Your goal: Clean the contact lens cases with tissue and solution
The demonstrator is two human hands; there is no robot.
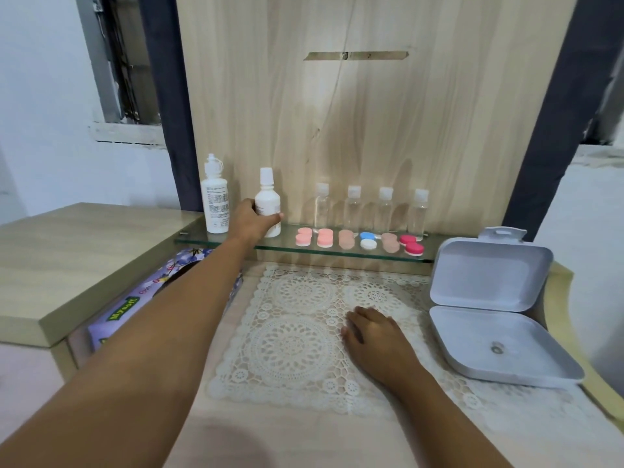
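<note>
Only the one head view here, looking down over my arms.

My left arm is stretched out nearly straight, running from the bottom left corner up to the glass shelf point(341, 254) at the back of the worktop point(304, 434). My left hand point(251, 219) is wrapped round the lower half of the small white bottle point(267, 201), fingers curled in front of it, one fingertip showing on its right side. The bottle is upright on the shelf's left end, just right of a taller white bottle point(214, 197).

The contact lens cases point(325, 238) sit in a row along the front of that same shelf, right of my hand: two pink ones, a beige one, a blue-and-white one point(367, 240), another beige one, and a magenta one point(412, 244) near the shelf's right end. Four clear bottles point(353, 211) with white caps stand behind them against the wooden back panel point(371, 130).

My right hand point(371, 332) lies palm down on the lace mat point(297, 332) in the middle of the worktop, fingers relaxed and a bit spread, holding nothing. The forearm comes in from the bottom right.

The tissue box point(135, 305), purple, lies at the worktop's left edge, mostly hidden under my left forearm.

At the right edge there's a white plastic box point(489, 298) with its lid standing open. There's a small ring-like thing in the base; can't tell what it is.
</note>
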